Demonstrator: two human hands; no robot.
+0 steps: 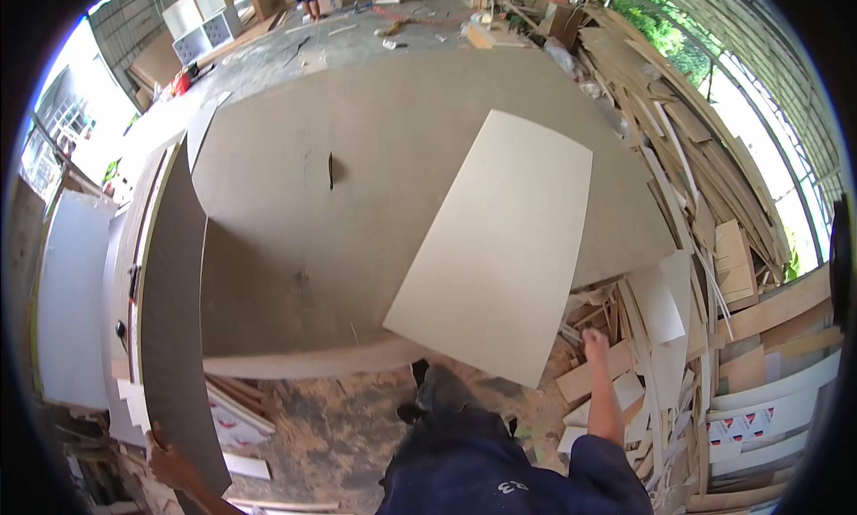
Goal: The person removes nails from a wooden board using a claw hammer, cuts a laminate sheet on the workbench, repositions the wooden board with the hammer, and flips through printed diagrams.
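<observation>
Left hand (170,460) at near-left end of long grey-brown board (178,328); can't tell grip, weak hold may slip. Right hand (595,343) curled, nothing visible inside. Cream rectangular panel (500,247) overhangs brown flat worktop (268,140) near-right; bump could tip it.

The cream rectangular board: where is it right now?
In the head view, the cream rectangular board lies right of centre on the large grey-brown sheet, its near corner reaching past that sheet's edge, left of the person's right hand.
</observation>
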